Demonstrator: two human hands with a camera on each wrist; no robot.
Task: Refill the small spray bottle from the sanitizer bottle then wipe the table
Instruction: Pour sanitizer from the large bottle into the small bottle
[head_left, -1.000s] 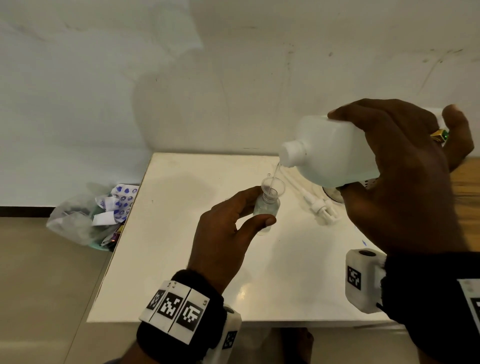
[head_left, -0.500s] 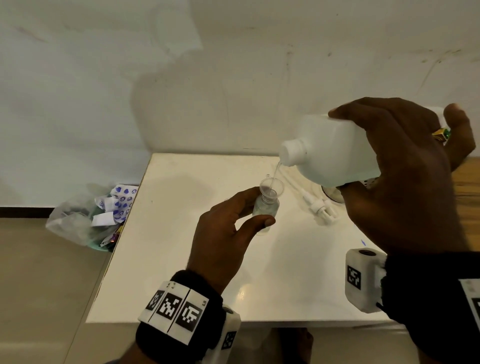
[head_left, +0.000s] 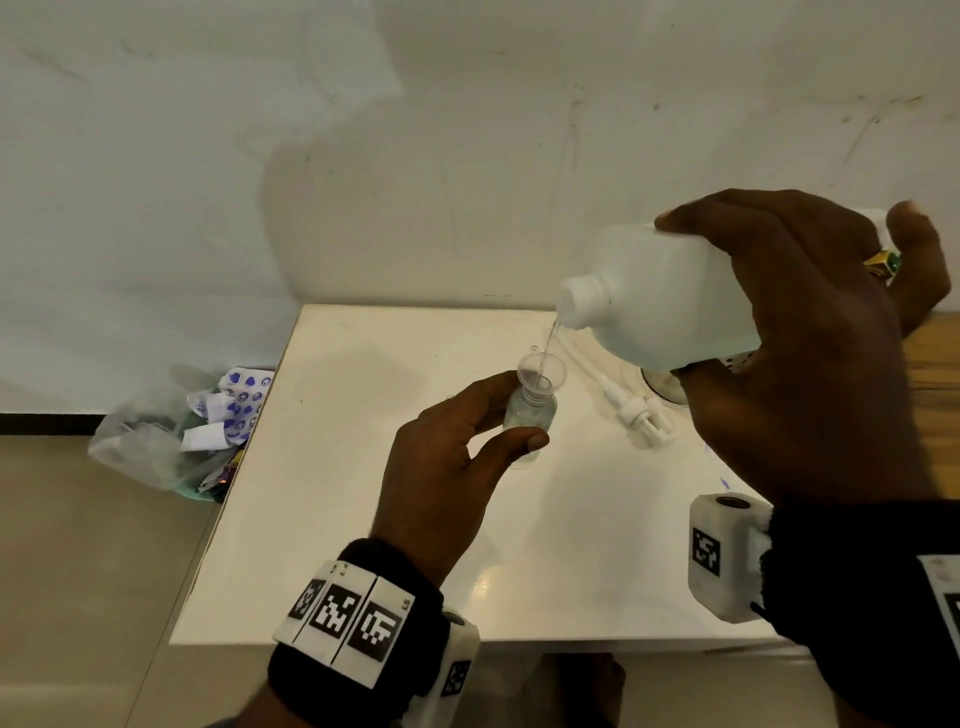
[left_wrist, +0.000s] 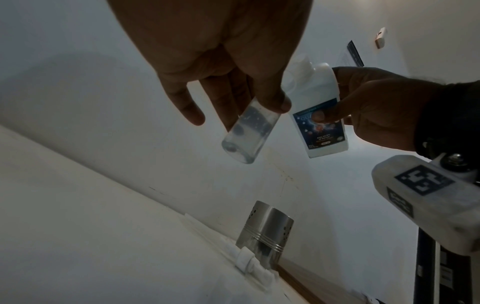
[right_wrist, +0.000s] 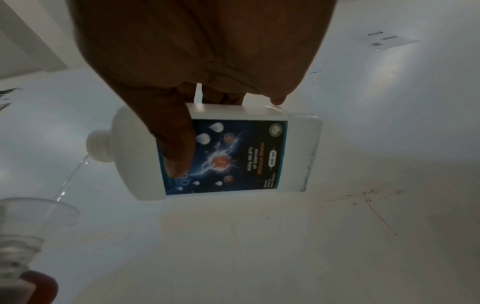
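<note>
My left hand (head_left: 462, 457) pinches a small clear spray bottle (head_left: 529, 415) between thumb and fingers above the white table (head_left: 363, 519). A clear funnel (head_left: 541, 370) sits in its neck. My right hand (head_left: 810, 353) grips a white sanitizer bottle (head_left: 660, 301), tipped with its open neck to the left. A thin stream runs from that neck into the funnel (right_wrist: 33, 207). From the left wrist, liquid shows inside the small bottle (left_wrist: 244, 133), and the blue label faces down on the sanitizer bottle (left_wrist: 319, 123). The right wrist view shows my thumb across the label of the sanitizer bottle (right_wrist: 221, 152).
A white pump sprayer head (head_left: 636, 413) lies on the table right of the small bottle. A steel cup (left_wrist: 265, 234) stands behind it by the wall. A bag of wrappers (head_left: 182, 431) sits on the floor left of the table. Wooden surface (head_left: 935, 374) at right.
Both hands hold nearly the same pose. The stream keeps running into the funnel. The sanitizer bottle has shifted only slightly.
</note>
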